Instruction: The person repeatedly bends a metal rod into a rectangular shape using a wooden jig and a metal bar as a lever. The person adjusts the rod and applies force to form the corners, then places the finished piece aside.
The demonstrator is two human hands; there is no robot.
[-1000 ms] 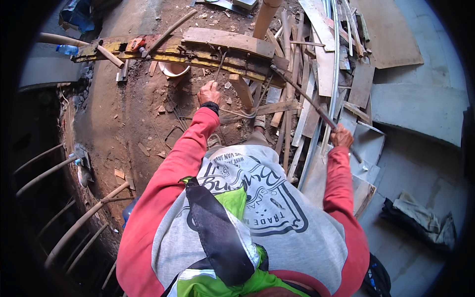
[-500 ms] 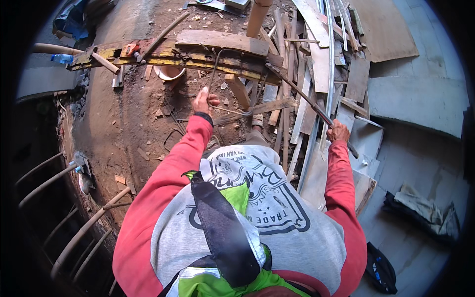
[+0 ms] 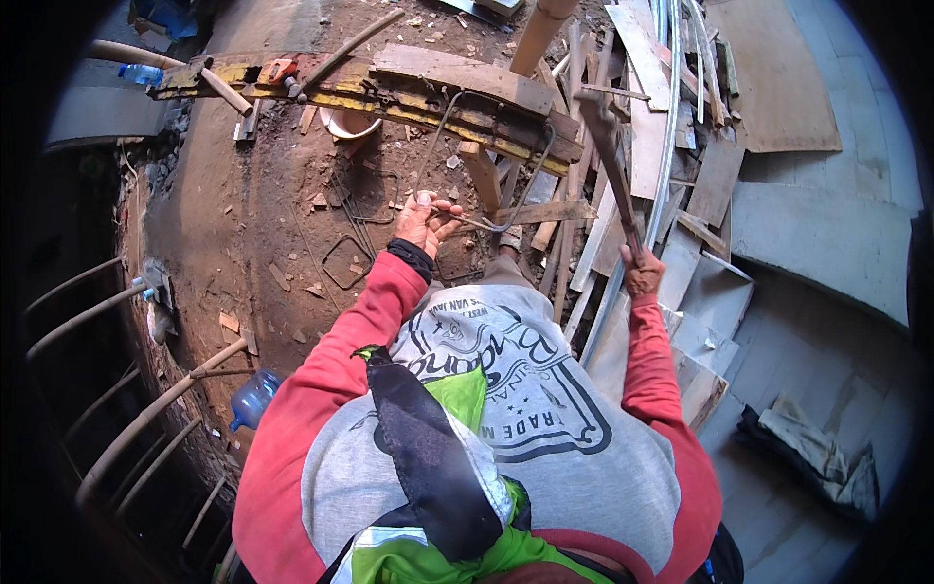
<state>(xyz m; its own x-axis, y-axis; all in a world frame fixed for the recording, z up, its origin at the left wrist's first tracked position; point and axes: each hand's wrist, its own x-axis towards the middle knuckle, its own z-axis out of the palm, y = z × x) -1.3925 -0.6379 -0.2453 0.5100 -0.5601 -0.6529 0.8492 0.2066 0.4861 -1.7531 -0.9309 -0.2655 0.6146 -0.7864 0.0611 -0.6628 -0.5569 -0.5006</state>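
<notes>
My left hand (image 3: 425,222) is closed around a bent steel rod (image 3: 525,195), which is crooked into an open frame shape. The rod's upper ends rest against a worn beam (image 3: 418,100) with yellow edges, topped by a wooden plank (image 3: 462,76). In my right hand (image 3: 642,273) is a long metal bar (image 3: 613,161), gripped near its lower end and pointing away from me. Its far end stands apart from the rod, to the right of the beam. A hammer (image 3: 345,55) and an orange tape measure (image 3: 282,70) lie on the beam's left part.
Scrap boards and metal strips (image 3: 623,146) cover the ground at right. Several bent rods (image 3: 345,263) lie on the dirt beside my left arm. A pale bucket (image 3: 352,125) stands behind the beam. A blue water jug (image 3: 255,397) and bamboo rails (image 3: 161,414) are at left.
My right hand has moved slightly left, and the bar's far end has come away from the rod and swung up and right. My left hand has shifted slightly right and nearer, still holding the rod.
</notes>
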